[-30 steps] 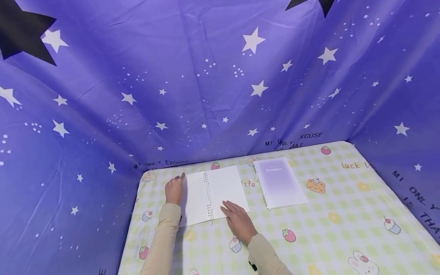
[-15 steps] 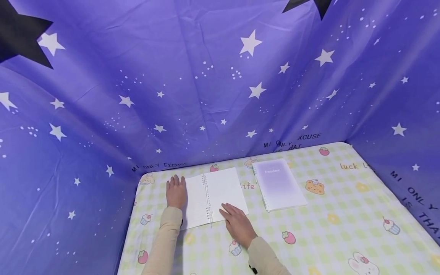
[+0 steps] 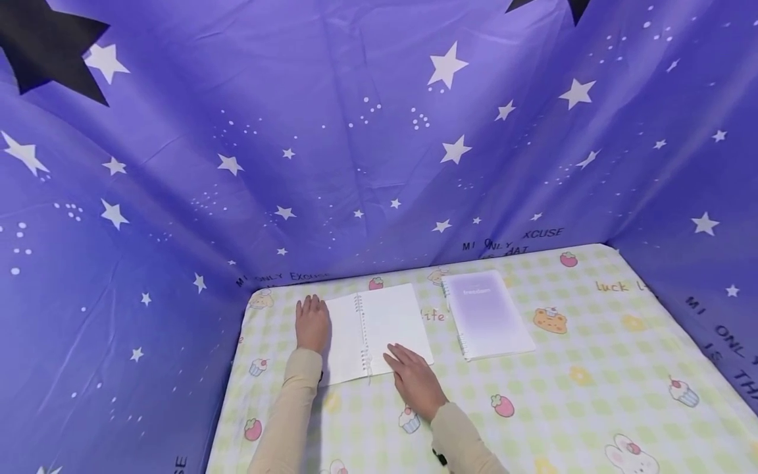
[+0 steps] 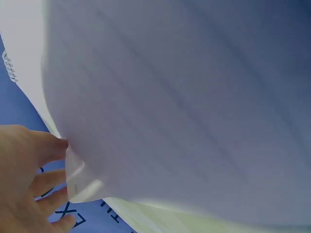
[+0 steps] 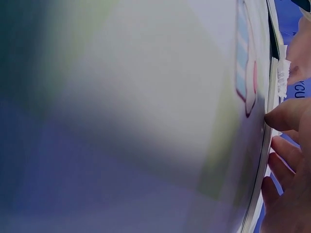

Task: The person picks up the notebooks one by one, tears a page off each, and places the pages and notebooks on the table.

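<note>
A spiral notebook [image 3: 393, 322] lies spread open on the table, its white pages showing on both sides of the ring binding [image 3: 361, 332]. At the outer left edge of its left page, my left hand [image 3: 312, 324] rests with fingers stretched toward the back. The left wrist view has the thumb and fingers of this hand right at the page corner, where small print shows. My right hand [image 3: 417, 378] rests on the lower part of the right page with its fingers extended; in the right wrist view its fingertips [image 5: 277, 162] are at the notebook's edge.
A purple notebook [image 3: 488, 316] marked "freedom" lies closed to the right, its rings on the left. Beneath everything is a green-checked tablecloth [image 3: 562, 408] with printed fruit and animals. A blue star-patterned curtain [image 3: 367, 164] hangs behind and at both sides.
My left hand's fingers have uncurled and now lie straight along the left page's edge. My right hand stays on the right page. The head view has shifted slightly.
</note>
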A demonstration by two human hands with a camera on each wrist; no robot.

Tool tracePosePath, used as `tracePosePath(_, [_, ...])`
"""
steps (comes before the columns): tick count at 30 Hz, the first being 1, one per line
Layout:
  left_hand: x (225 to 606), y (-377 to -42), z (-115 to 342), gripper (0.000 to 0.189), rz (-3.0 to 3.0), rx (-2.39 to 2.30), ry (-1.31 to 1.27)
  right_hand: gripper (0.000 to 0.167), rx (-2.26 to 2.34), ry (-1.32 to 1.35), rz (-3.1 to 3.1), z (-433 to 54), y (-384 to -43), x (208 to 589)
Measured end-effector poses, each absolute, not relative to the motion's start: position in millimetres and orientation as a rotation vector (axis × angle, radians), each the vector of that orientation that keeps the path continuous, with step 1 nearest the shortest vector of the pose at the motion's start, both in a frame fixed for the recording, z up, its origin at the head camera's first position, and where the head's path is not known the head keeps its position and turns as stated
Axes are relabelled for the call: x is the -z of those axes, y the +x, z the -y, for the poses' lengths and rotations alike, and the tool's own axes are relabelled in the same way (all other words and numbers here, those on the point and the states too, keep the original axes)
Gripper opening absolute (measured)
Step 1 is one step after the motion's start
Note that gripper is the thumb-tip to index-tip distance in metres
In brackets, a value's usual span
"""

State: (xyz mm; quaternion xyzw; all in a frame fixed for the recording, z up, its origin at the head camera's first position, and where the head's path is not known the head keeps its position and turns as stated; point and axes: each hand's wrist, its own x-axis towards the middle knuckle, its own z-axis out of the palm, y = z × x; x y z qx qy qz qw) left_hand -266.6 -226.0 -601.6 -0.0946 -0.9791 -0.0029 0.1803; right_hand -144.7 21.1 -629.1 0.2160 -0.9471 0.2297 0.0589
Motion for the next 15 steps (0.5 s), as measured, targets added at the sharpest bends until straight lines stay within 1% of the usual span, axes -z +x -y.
tracePosePath(3, [601.5,-268.5,225.5,0.021,2.716,0.005,-0.291,0.039,-0.746,0.637,2.877,-20.9,-144.1,628.2])
tracePosePath(6, [601.2,-268.7,226.8,0.019,2.717,0.014,-0.266,0.039,-0.771,0.625,2.894,-19.7,-143.0,629.4])
tracePosePath(15, [597.7,-261.7,230.0,0.024,2.646,0.453,-0.155,0.039,-0.778,0.647,2.847,-21.4,-144.6,627.2])
